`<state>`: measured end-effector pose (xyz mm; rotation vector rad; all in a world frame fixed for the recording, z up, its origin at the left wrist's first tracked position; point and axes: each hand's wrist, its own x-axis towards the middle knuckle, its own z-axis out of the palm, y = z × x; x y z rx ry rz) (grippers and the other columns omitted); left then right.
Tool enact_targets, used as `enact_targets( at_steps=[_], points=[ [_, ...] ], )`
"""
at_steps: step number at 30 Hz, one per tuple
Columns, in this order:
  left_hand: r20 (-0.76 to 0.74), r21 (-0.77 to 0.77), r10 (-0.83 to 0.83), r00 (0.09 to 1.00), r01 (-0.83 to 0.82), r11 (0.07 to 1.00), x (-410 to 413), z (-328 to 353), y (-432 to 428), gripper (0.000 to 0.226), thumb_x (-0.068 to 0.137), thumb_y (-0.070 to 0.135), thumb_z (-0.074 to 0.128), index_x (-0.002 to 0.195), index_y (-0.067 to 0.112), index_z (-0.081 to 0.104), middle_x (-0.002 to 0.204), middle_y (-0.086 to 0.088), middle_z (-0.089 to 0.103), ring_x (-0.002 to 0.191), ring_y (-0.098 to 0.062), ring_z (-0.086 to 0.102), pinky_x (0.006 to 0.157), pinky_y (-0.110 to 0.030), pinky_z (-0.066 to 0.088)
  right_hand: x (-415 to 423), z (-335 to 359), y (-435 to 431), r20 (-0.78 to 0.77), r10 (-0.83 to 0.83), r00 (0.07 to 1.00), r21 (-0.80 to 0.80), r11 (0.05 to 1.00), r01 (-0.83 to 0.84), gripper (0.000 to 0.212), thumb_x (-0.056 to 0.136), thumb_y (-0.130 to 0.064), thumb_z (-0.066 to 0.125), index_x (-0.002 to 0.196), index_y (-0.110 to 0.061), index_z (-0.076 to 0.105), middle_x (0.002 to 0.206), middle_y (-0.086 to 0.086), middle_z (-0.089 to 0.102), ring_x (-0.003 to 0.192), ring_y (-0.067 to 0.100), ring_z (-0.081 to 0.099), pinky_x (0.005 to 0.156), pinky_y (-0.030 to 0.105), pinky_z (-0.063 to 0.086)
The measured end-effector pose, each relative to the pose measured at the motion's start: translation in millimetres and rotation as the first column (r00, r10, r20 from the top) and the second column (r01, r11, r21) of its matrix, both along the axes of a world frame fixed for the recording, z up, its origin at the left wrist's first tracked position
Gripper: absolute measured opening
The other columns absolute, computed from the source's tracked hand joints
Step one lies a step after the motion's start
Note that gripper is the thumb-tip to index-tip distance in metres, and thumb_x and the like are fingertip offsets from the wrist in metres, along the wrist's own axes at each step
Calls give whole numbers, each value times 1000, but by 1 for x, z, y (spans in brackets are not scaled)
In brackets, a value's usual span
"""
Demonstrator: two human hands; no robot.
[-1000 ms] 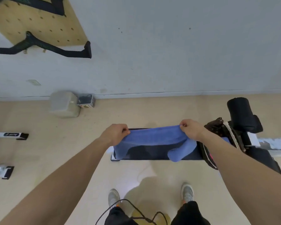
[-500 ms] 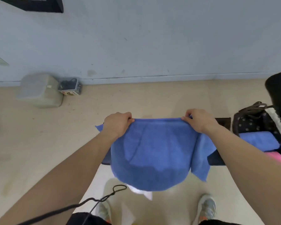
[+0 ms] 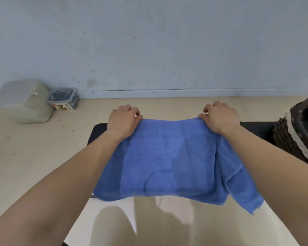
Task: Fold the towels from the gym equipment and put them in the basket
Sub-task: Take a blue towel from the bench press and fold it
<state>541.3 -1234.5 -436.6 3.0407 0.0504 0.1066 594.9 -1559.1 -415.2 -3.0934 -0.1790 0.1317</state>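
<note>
Blue towel [image 3: 167, 162] is spread over the black bench pad [image 3: 98, 130], with its near edge hanging off toward the person and a loose flap trailing at lower right. Left hand [image 3: 123, 121] and right hand [image 3: 219, 118] are well apart, each pinching a far corner of the towel with curled fingers. It looks doubled over once, a layer outline showing through the cloth, but it is not a compact fold. Judgement: mid-fold on this towel; more folds needed, then into the woven basket [image 3: 288, 139] just right of the pad. Sliver of blue inside the basket at the frame edge, maybe a towel already in, too little shows to tell. No other towels in view, so remaining count unknown.
</note>
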Motion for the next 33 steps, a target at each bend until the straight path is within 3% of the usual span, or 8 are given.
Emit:
enact_targets(
  at_steps=[4,10,14,17,22,25,29,33],
  points=[
    [101,-66,51,994,-45,997,-62,13,5,33,101,28,43,129,22,58,129,-3,57,113,-28,54,90,-40,42,-48,19,13,106,24,994,1,1000,-25,43,100,-40,44,137,-20,52,137,8,50,125,32,45,98,45,39],
    [1,-97,127,992,-126,987,-169,10,25,37,100,25,42,135,21,54,137,-3,52,112,-29,56,85,-40,48,-141,27,49,-4,129,992,163,978,-127,41,99,-38,43,135,-22,53,138,5,51,126,30,46,99,44,44],
    [-46,-189,181,982,-186,964,-192,15,24,40,101,26,41,140,21,45,147,2,41,113,-26,57,81,-37,48,-189,14,67,-66,202,977,176,966,-188,44,99,-43,44,138,-23,51,137,3,50,125,29,46,99,46,44],
    [-29,-321,241,970,-238,917,-191,17,21,40,100,23,39,140,23,43,146,1,44,110,-26,58,80,-36,45,-197,7,85,-35,249,968,198,951,-237,45,100,-43,43,140,-24,48,140,1,48,126,28,45,100,44,43],
    [-7,-591,380,925,-310,745,-171,8,32,43,98,14,41,140,18,47,131,-2,61,111,-25,60,91,-33,47,-184,-7,128,30,382,924,210,901,-379,50,99,-43,44,147,-26,42,148,-5,41,131,26,41,104,42,39],
    [11,-604,427,904,-334,724,-139,6,48,40,95,11,48,135,16,53,122,-6,64,101,-26,63,90,-39,54,-170,-17,147,49,437,898,236,869,-435,54,99,-46,43,150,-29,37,156,-9,34,138,22,35,110,41,34],
    [-114,-518,292,950,-307,798,-97,3,65,42,87,33,66,128,24,61,119,-2,61,103,-21,64,90,-35,50,-151,-30,162,53,520,852,230,824,-517,63,99,-52,40,157,-31,24,164,-8,18,149,19,19,119,37,18],
    [-23,-616,99,995,-92,782,-82,-10,67,11,74,40,71,83,33,73,96,7,72,92,-12,68,88,-37,53,-141,-43,168,14,576,817,201,799,-567,72,92,-63,21,158,-36,12,166,-7,12,152,23,12,124,43,8]
  ],
)
